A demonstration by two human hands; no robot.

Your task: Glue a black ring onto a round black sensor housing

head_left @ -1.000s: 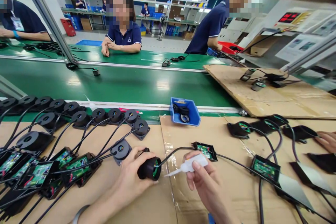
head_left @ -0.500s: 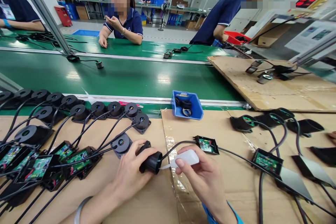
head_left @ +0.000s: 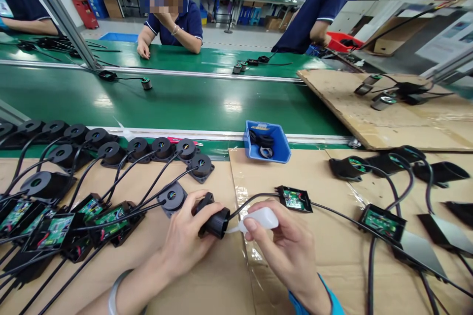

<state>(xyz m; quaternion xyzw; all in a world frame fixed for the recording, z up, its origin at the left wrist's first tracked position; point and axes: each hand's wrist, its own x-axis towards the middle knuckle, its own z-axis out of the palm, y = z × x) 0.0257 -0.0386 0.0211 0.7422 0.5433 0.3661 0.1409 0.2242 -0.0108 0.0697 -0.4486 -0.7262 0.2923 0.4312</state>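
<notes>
Black housing (head_left: 217, 221) looks mid-job — left hand (head_left: 187, 232) wrapped round it, right hand (head_left: 286, 240) pinching a white bottle (head_left: 265, 217), nozzle (head_left: 233, 230) at its mouth — cabled circuit board (head_left: 295, 199) left uncovered.

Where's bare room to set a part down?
Bare cardboard shows between the left hand and right hand, nearer than the black housing. Another lies right of the blue bin, left of the open black cups. Beyond the bin, the green surface is bare. Crowded: left, with wired round caps and open circuit boxes.
</notes>
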